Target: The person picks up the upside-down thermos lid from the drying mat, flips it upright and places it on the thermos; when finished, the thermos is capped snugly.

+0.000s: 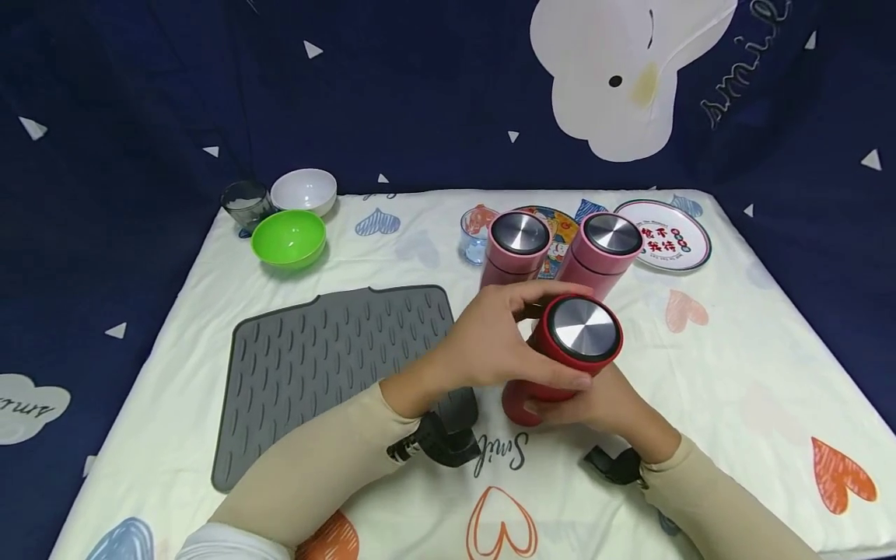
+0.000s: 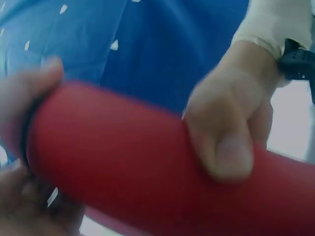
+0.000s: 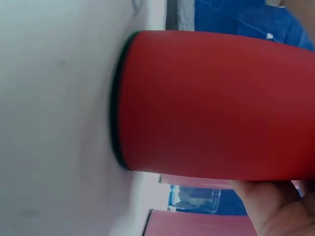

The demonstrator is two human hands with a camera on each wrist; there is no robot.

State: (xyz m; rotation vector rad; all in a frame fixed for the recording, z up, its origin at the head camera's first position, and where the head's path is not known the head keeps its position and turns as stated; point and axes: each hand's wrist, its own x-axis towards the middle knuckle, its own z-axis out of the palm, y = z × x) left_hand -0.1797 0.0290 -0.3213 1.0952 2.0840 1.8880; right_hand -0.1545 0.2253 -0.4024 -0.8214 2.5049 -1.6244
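Red flask stands near the middle of the tabletop, tilted toward the camera, its steel-topped lid uppermost. It is one of three flasks: two pink flasks with the same steel tops stand just behind it, side by side. There are two bowls at the far left corner, a white bowl and a green bowl, touching or nearly so, with one dark glass beside them. One small clear glass stands left of the pink flasks. Two plates lie at the far edge: a colourful plate mostly hidden behind the flasks and a white plate with red characters. One grey ribbed mat lies flat on the left half.

A cream cloth printed with hearts covers the tabletop; behind it hangs a dark blue sheet with white triangles and a large white cartoon shape.

The left hand curls round the flask's upper end, fingers and thumb wrapped about the band just under the lid. The right hand grips the lower body from the near right side, thumb pressed on the red wall. The right wrist view shows the base close to the cloth.
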